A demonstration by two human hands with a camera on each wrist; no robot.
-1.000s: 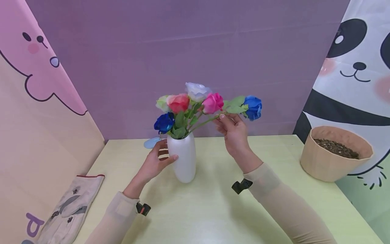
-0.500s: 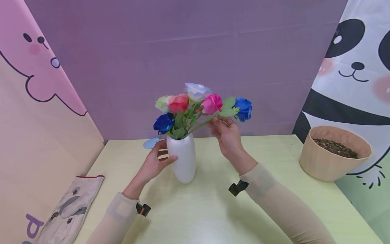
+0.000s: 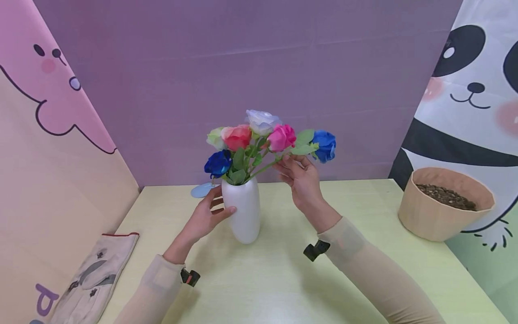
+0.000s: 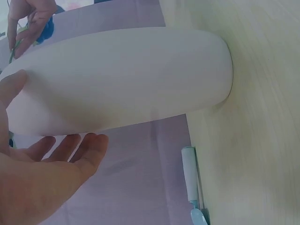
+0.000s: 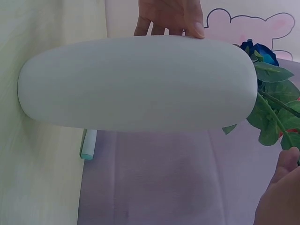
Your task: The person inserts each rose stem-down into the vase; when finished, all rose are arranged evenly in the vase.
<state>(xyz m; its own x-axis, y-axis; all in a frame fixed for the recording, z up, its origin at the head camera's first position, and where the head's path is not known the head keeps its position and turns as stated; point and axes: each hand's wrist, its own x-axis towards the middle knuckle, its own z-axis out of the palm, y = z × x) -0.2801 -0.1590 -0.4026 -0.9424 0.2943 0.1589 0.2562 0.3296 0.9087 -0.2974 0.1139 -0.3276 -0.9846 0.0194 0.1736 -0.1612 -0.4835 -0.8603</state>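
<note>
A white vase (image 3: 242,211) stands upright on the table, holding several artificial roses: dark blue (image 3: 218,163), coral (image 3: 236,137), white (image 3: 262,122) and pink (image 3: 282,137). My left hand (image 3: 206,217) holds the vase's left side, thumb on its front and fingers round the back. To the right, a blue rose (image 3: 324,146) leans outward, its green stem (image 3: 263,170) running into the vase mouth. My right hand (image 3: 302,181) pinches that stem below the leaves. In the right wrist view, only the edge of my right hand (image 5: 281,192) shows, near the leaves.
A tan pot (image 3: 435,225) with dark soil stands at the table's right. Folded grey cloth (image 3: 95,274) with red trim lies at the left edge. Behind the vase is a pale blue tool (image 3: 201,190), whose handle (image 4: 190,173) shows in the left wrist view.
My right hand and the blue rose have moved left, toward the vase, mostly in the first half second. The left hand and the vase stay in place.
</note>
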